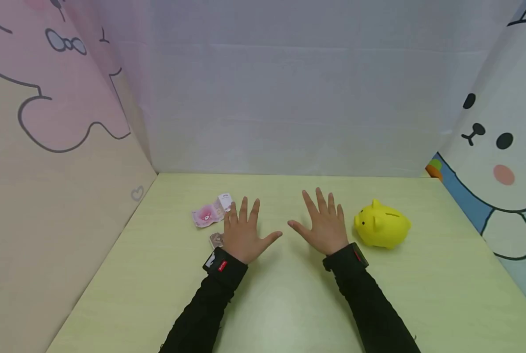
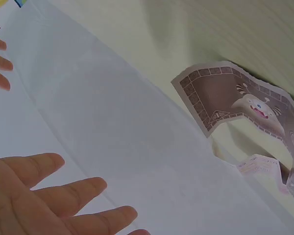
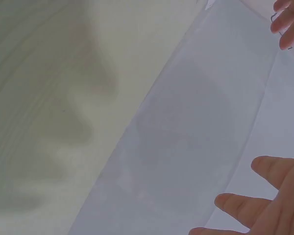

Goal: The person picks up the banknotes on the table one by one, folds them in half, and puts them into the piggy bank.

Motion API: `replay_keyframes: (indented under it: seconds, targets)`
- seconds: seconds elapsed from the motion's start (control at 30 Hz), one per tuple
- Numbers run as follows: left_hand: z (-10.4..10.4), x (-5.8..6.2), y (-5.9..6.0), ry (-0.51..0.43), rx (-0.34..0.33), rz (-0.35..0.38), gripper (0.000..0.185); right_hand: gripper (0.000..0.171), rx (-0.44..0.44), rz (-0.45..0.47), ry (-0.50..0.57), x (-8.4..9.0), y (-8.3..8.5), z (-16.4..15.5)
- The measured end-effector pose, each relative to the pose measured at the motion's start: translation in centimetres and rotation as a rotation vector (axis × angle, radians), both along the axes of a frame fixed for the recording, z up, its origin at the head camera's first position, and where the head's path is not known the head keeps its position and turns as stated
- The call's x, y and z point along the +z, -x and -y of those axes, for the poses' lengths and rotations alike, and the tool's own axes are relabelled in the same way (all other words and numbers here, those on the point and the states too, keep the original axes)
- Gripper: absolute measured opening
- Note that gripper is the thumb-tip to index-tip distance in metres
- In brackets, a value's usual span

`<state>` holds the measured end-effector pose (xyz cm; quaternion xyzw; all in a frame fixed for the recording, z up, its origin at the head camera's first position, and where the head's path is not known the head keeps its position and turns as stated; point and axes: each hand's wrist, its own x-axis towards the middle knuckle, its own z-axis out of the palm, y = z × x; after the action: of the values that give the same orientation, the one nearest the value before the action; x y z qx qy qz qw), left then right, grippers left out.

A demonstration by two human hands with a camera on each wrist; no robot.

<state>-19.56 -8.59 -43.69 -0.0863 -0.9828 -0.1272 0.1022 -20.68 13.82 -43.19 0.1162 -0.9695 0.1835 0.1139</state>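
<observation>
My left hand (image 1: pixel 242 235) is held above the table with its fingers spread and nothing in it. Just left of it lie a crumpled pink paper note (image 1: pixel 207 214) and a small brown note (image 1: pixel 216 240), partly hidden by the hand. The left wrist view shows the brown note (image 2: pixel 215 93) bent and creased, with a cartoon creature printed on it. My right hand (image 1: pixel 326 230), also spread and holding nothing, hovers to the left of a yellow piggy bank (image 1: pixel 382 224). That piggy bank stands upright, with a slot in its back.
The pale wooden table (image 1: pixel 289 304) ends at a plain white curtain (image 1: pixel 289 108). Cartoon-printed cloths, a pink and beige one (image 1: pixel 60 196) on the left and one with a white bear (image 1: pixel 488 166) on the right, flank the table.
</observation>
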Motion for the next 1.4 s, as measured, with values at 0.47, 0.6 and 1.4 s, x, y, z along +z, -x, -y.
replay_keyframes:
  seconds: [0.47,0.6,1.4]
  targets:
    - [2.9,0.9,-0.8,-0.188,-0.035,-0.034,0.090,0.078,0.118,-0.056,0.169,0.7,0.0,1.8]
    - [3.8,0.7,-0.8,-0.221,-0.020,-0.014,0.084,0.074,0.145,-0.025,0.212,0.5,0.1,2.7]
    - [9.3,-1.1,-0.8,-0.235,0.127,0.167,0.054,0.062,0.257,0.264,0.374,-1.4,0.0,6.1]
